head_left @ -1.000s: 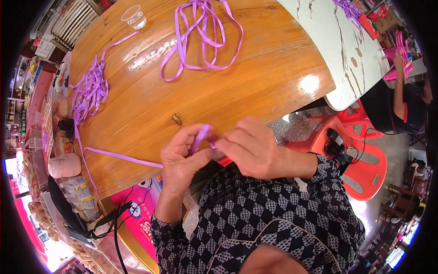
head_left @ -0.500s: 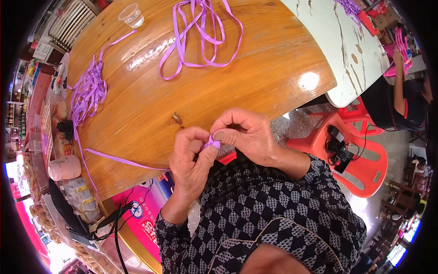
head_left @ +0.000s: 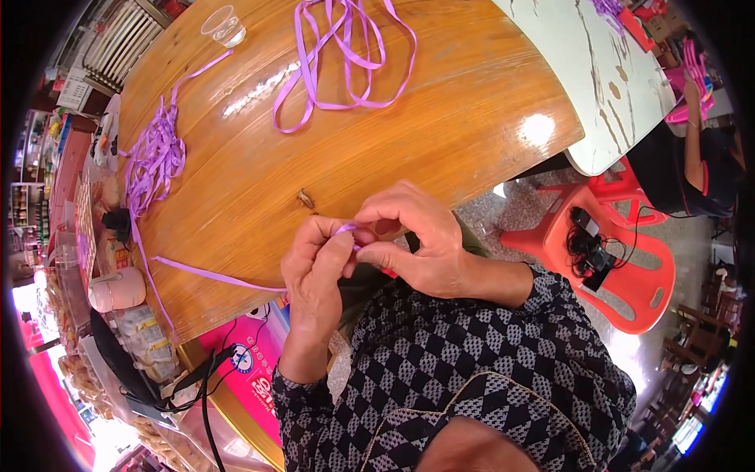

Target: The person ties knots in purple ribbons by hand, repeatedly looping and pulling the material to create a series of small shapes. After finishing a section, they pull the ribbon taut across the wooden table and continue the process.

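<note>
Between my two hands, at the near edge of the wooden table [head_left: 236,181], a small folded bit of purple ribbon [head_left: 346,228] shows. My left hand [head_left: 316,256] pinches it between thumb and forefinger, and a tail of the ribbon runs out leftward across the tabletop. Thumb and fingers of my right hand [head_left: 413,240] close on the ribbon from the other side; its fingertips partly hide the fold. A tangled heap of purple ribbon [head_left: 156,161] lies at the table's left side. Wide loose loops of the same ribbon [head_left: 311,79] spread over the far middle.
A clear plastic cup [head_left: 226,30] stands at the far left. To the right are a white marbled table [head_left: 605,86] and a red plastic stool [head_left: 613,259] bearing black cables and a device [head_left: 586,244]. Another person's arm [head_left: 694,141] shows beyond. A pink rounded object [head_left: 116,289] sits at left.
My hands have shifted slightly left, and the fingers have turned around the ribbon, so its fold now sits over my left forefinger. The ribbon heap and loops lie as before.
</note>
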Demonstrator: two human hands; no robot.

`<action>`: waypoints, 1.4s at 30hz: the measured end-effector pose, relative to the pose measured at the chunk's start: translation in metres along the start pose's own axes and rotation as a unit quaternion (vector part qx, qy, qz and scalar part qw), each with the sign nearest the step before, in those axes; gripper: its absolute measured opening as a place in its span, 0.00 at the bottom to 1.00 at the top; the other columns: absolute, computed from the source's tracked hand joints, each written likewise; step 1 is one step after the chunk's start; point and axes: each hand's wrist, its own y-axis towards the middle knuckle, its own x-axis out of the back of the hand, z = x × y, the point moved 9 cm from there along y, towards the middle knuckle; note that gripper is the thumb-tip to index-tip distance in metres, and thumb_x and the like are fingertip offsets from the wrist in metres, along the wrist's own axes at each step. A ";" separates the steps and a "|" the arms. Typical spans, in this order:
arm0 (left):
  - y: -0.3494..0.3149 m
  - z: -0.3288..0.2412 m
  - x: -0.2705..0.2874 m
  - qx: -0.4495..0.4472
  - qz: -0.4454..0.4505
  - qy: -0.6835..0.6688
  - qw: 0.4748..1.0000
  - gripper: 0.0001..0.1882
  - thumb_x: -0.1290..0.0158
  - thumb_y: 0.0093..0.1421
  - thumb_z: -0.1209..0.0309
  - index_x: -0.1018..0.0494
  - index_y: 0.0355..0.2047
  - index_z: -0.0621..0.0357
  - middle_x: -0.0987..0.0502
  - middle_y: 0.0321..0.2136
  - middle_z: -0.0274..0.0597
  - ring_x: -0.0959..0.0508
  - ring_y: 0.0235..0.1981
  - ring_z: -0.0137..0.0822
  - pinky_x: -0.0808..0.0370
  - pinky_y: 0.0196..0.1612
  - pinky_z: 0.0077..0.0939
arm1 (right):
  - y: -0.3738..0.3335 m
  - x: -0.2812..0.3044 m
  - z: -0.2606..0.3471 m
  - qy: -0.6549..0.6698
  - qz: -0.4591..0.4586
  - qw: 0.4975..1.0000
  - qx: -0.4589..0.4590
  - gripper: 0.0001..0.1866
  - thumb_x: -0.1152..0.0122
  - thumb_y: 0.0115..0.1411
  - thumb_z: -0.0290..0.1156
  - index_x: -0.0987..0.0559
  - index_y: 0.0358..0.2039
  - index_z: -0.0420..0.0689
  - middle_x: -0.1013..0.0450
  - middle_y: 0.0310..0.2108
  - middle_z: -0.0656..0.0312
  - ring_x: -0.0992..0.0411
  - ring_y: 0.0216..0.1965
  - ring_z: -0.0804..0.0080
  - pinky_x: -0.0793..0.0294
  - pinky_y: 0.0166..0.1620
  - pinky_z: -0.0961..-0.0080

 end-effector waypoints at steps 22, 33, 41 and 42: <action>-0.004 -0.006 -0.008 -0.001 0.016 -0.075 0.997 0.10 0.51 0.59 0.72 0.31 0.39 0.65 0.25 0.25 0.42 0.27 0.17 0.28 0.39 0.18 0.12 | 0.011 0.007 0.000 0.055 -0.009 0.998 0.015 0.03 0.42 0.51 0.20 0.26 0.28 0.38 0.28 0.35 0.57 0.32 0.35 0.72 0.32 0.38 0.77; -0.006 -0.045 0.019 -0.127 -0.111 -0.002 0.986 0.07 0.51 0.58 0.75 0.29 0.35 0.66 0.26 0.27 0.42 0.33 0.18 0.20 0.41 0.18 0.10 | 0.004 0.000 -0.032 0.252 0.061 0.949 -0.179 0.04 0.43 0.49 0.17 0.29 0.25 0.37 0.30 0.31 0.58 0.33 0.35 0.77 0.33 0.38 0.80; -0.019 -0.073 0.039 -0.249 -0.195 0.020 0.948 0.06 0.49 0.56 0.77 0.29 0.33 0.66 0.28 0.23 0.37 0.35 0.18 0.19 0.42 0.19 0.07 | -0.009 -0.009 -0.030 0.270 0.123 0.932 -0.210 0.06 0.45 0.47 0.15 0.32 0.21 0.39 0.31 0.29 0.58 0.32 0.30 0.78 0.32 0.34 0.82; -0.020 -0.070 0.038 -0.240 -0.169 0.033 0.955 0.05 0.51 0.56 0.78 0.29 0.33 0.66 0.28 0.24 0.38 0.34 0.21 0.20 0.40 0.21 0.08 | -0.009 -0.008 -0.030 0.270 0.122 0.931 -0.212 0.06 0.45 0.47 0.15 0.32 0.21 0.39 0.31 0.29 0.58 0.32 0.30 0.78 0.32 0.34 0.82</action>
